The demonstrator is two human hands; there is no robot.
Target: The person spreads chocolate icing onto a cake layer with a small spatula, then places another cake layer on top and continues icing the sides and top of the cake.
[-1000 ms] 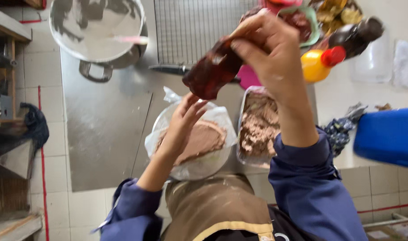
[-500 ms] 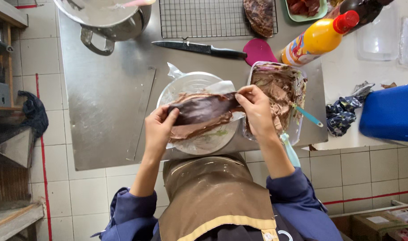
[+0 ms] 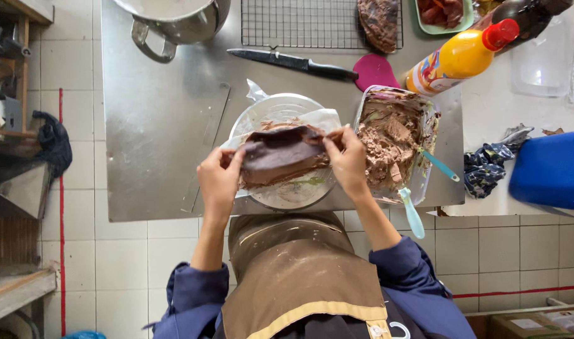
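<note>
Both hands pinched ends of dark brown flat slab (image 3: 281, 154) over round clear plastic-lined plate (image 3: 281, 194) on steel table (image 3: 155, 138). Left hand (image 3: 219, 179) gripped left edge, right hand (image 3: 348, 160) right edge. Step judged: laying slab down flat; next move needs even lowering, centred.

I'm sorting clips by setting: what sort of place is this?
Probably a working kitchen: a steel worktop on tiled floor, with a large pot, a knife and a wire cooling rack.

Brushed metal counter (image 3: 155, 138); glossy plastic bottle (image 3: 453, 58); wire metal rack (image 3: 299, 25).
</note>
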